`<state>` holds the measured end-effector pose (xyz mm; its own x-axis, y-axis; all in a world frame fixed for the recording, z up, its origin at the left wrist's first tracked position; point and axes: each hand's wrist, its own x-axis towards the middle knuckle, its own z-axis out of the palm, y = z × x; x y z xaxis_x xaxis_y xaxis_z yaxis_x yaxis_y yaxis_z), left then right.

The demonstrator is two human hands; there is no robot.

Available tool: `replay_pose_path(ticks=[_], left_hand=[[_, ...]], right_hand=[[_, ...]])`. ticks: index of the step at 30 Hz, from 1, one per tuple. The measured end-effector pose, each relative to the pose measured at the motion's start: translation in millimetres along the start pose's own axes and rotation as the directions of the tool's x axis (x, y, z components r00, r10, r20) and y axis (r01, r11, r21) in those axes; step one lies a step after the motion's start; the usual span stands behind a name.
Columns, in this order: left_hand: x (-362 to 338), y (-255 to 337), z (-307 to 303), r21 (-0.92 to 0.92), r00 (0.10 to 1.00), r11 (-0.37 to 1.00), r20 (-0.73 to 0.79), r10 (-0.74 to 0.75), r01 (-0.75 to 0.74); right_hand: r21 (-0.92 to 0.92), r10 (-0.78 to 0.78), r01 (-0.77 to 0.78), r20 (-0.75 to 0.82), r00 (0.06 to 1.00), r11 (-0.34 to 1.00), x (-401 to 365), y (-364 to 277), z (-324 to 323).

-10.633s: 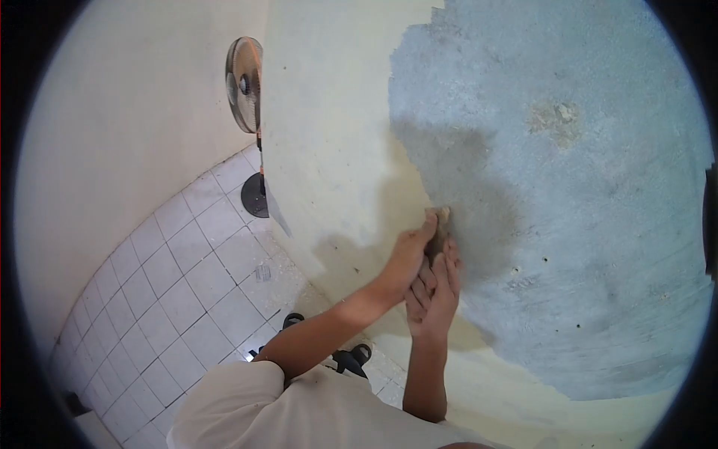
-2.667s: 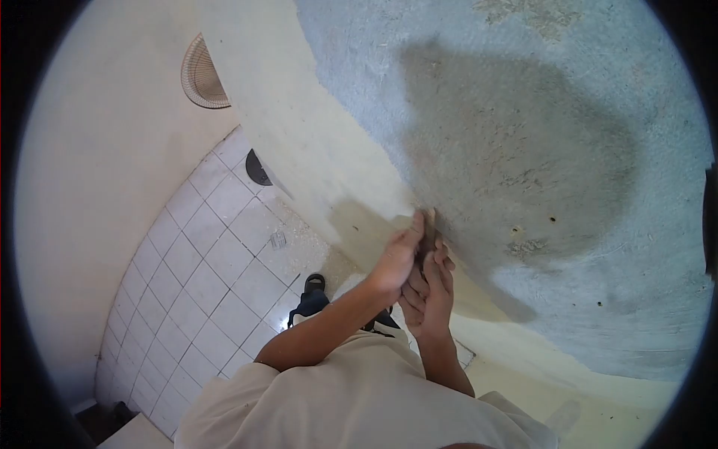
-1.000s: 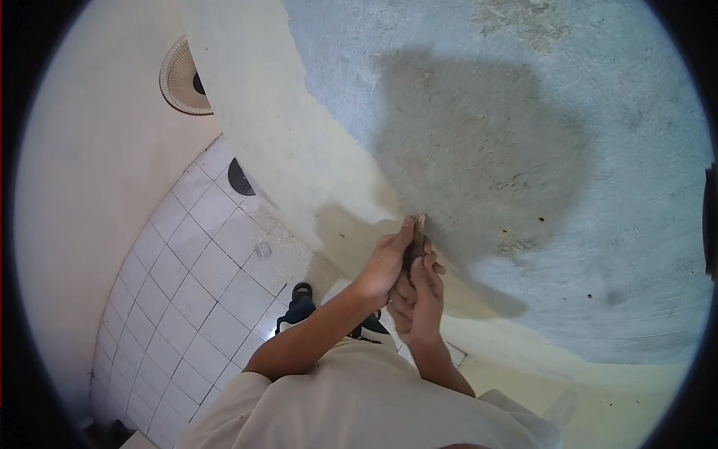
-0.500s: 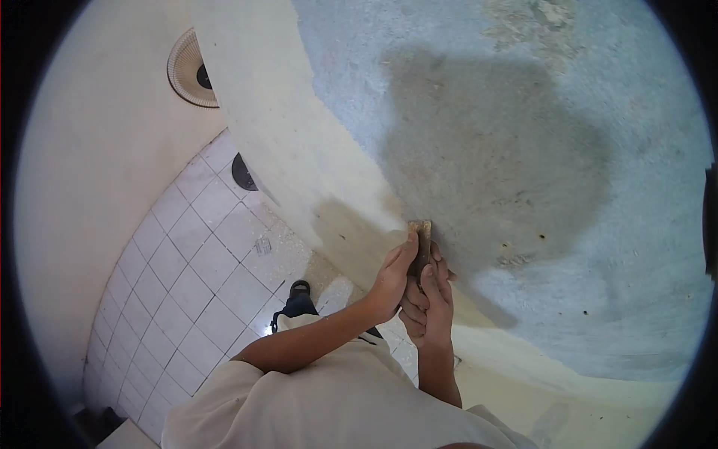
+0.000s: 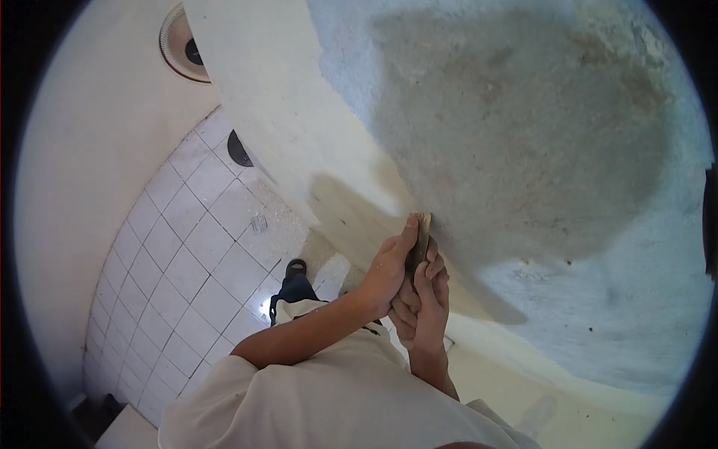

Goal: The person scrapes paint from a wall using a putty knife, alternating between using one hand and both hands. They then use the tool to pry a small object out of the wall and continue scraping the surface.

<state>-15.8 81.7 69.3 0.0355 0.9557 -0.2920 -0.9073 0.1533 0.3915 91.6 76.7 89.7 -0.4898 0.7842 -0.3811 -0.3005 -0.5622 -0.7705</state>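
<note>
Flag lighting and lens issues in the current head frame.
Head view: fisheye bows the tiled floor, vignette blackens corners; head view: broad shadow over the blue-gray wall patch; head view: scraper mostly dark, fine detail unclear; head view: bright glare beside the trouser leg.

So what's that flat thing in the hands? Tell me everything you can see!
The flat thing is narrow and brownish, with a paler, rough-looking tip; its material is unclear. It slants slightly, held by the left hand and right hand, which hide its lower part. Its tip is by the wall; contact is unclear.
</note>
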Motion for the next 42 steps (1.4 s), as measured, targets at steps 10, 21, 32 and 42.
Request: replay_pose_path(ticks=[10, 21, 32, 42], left_hand=[[0.6, -1.6, 0.3, -0.081, 0.999, 0.997, 0.029, 0.021, -0.018], [-0.5, 0.0, 6.0, -0.051, 0.997, 0.997, -0.035, 0.062, -0.064], [2.7, -0.7, 5.1, -0.059, 0.993, 0.994, -0.076, 0.085, -0.09], [1.4, 12.3, 7.8, -0.014, 0.993, 0.998, -0.104, 0.061, -0.063]], right_hand=[[0.068, 0.024, -0.023, -0.015, 1.0, 0.997, 1.0, -2.2, 1.8], [0.134, 0.077, -0.07, -0.049, 0.996, 0.988, 2.8, -9.1, 10.3], [0.067, 0.078, -0.077, -0.012, 0.997, 0.995, 4.5, -15.8, 14.8], [0.099, -0.008, 0.004, 0.036, 0.999, 0.995, 12.3, -5.3, 16.8]])
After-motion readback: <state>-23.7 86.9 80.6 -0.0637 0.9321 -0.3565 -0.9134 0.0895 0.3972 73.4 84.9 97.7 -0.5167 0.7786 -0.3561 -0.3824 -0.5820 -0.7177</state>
